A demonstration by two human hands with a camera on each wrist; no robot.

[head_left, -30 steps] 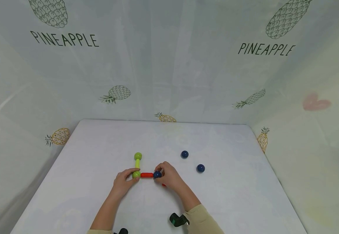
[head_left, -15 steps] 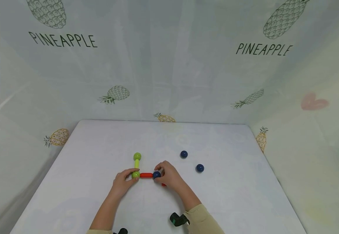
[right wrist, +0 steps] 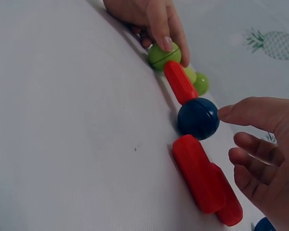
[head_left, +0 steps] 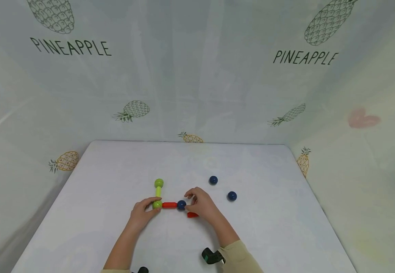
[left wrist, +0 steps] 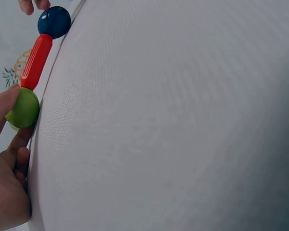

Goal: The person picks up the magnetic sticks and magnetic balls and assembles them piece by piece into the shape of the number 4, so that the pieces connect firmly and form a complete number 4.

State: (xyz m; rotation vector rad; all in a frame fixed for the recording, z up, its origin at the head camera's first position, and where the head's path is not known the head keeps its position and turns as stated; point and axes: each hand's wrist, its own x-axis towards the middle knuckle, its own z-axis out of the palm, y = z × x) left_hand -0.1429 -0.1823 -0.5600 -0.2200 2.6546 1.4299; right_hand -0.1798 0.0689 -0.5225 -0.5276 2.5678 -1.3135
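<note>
My left hand (head_left: 142, 217) pinches a green ball (head_left: 157, 204) between thumb and fingers, low at the white table. From that ball a yellow-green rod (head_left: 158, 192) runs away to a second green ball (head_left: 158, 183). A red rod (head_left: 169, 205) leads right from the pinched ball to a blue ball (head_left: 181, 205), the pieces joined in a row. My right hand (head_left: 202, 206) is beside the blue ball, fingers loosely bent and parted, one fingertip right at its side. Two loose red rods, a nearer one (right wrist: 197, 173) and one behind it (right wrist: 229, 199), lie by this hand, partly hidden in the head view.
Two more blue balls, one farther back (head_left: 213, 180) and one to the right (head_left: 232, 196), lie beyond my right hand. A pineapple-print curtain (head_left: 197, 76) hangs behind the white table (head_left: 269, 227). Black wrist cameras, including the right one (head_left: 212, 256), sit by the sleeves.
My right hand has let go of the blue ball and shifted slightly right, its fingers spreading; more of a loose red rod shows. My left hand keeps its pinch on the green ball.
</note>
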